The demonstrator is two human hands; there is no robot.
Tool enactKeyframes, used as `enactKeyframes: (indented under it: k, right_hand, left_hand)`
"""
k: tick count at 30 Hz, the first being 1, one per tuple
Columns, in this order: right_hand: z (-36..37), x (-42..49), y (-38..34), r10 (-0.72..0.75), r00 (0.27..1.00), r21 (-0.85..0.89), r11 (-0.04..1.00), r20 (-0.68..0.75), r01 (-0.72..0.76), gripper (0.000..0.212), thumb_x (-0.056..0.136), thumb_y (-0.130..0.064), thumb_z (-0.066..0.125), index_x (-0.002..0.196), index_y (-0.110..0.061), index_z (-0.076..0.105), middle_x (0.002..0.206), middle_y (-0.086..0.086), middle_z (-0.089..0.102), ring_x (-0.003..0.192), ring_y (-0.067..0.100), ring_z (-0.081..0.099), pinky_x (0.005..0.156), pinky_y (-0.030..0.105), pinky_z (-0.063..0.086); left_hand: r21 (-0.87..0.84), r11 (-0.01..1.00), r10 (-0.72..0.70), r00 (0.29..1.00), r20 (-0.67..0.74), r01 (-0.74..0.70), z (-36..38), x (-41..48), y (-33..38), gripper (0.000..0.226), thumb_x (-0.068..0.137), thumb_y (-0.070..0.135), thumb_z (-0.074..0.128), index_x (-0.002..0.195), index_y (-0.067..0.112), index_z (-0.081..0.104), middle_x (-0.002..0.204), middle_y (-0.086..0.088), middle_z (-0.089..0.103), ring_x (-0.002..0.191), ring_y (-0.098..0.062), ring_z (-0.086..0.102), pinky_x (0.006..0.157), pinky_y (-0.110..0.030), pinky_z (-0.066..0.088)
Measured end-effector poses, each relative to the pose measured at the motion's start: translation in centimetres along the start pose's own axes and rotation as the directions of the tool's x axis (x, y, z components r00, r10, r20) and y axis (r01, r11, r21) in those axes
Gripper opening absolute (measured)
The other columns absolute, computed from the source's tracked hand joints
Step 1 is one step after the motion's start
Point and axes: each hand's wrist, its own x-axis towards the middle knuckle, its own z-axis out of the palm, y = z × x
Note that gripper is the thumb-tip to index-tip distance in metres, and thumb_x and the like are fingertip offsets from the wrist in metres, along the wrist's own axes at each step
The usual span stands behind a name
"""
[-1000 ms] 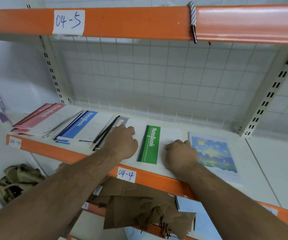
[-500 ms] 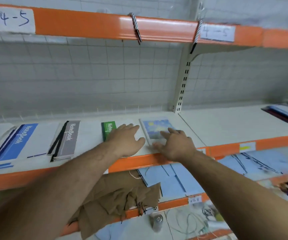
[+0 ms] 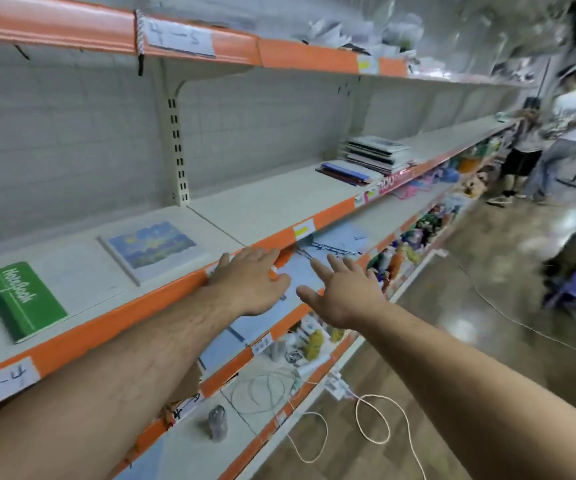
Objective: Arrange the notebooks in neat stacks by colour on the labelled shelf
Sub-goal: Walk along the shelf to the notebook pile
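Two bare hands reach out with fingers spread and hold nothing: the left hand [image 3: 250, 278] lies over the orange front edge of the cream metal shelf [image 3: 262, 202], and the right hand [image 3: 343, 292] hangs in the air just beside it. A flat green notebook with white lettering [image 3: 23, 301] lies on the shelf, left of a white notebook with a painted blue sky cover [image 3: 153, 249]. A mixed pile of notebooks [image 3: 373, 155] sits well apart, further right.

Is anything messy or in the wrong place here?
Yes. Farther along the shelf, the pile of notebooks is fanned out and uneven, not a neat stack. Lower down, a white cord lies in loose loops on the floor, where someone could trip.
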Motion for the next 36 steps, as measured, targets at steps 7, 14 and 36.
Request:
enactKeyframes:
  k: [7,14,36]
  right_hand:
    - [-0.4,-1.2,9.9,0.129,0.991,0.035,0.991,-0.025,-0.128,0.079,0.091,-0.077,0.021,0.158,-0.037,0.008,0.167,-0.003,0.002,0.153,0.027,0.002,0.121,0.056,0.010]
    - [-1.6,0.8,21.0,0.165,0.984,0.046,0.986,-0.066,-0.162,0.077,0.092,-0.077,0.022,0.158,-0.038,0.011,0.167,-0.003,0.008,0.152,0.027,0.007,0.120,0.056,0.012]
    - [-3.9,17.0,46.5,0.398,0.915,0.102,0.915,-0.064,-0.391,0.074,0.092,-0.076,0.026,0.156,-0.039,0.017,0.165,-0.003,0.015,0.151,0.025,0.013,0.120,0.048,0.017]
  left_hand:
    - [0.029,0.995,0.094,0.993,0.065,-0.096,0.8,4.4,9.7,0.068,0.100,0.062,0.020,0.160,0.031,0.008,0.167,0.006,0.005,0.153,-0.018,0.003,0.123,-0.050,0.001]
    - [0.049,0.991,0.125,0.991,0.037,-0.127,2.2,11.4,19.3,0.069,0.099,0.063,0.021,0.159,0.031,0.013,0.167,0.005,0.011,0.153,-0.019,0.007,0.122,-0.052,0.005]
    - [0.043,0.934,0.353,0.934,0.045,-0.355,6.5,40.6,37.9,0.071,0.093,0.063,0.020,0.156,0.031,0.021,0.161,0.002,0.028,0.148,-0.023,0.024,0.118,-0.055,0.018]
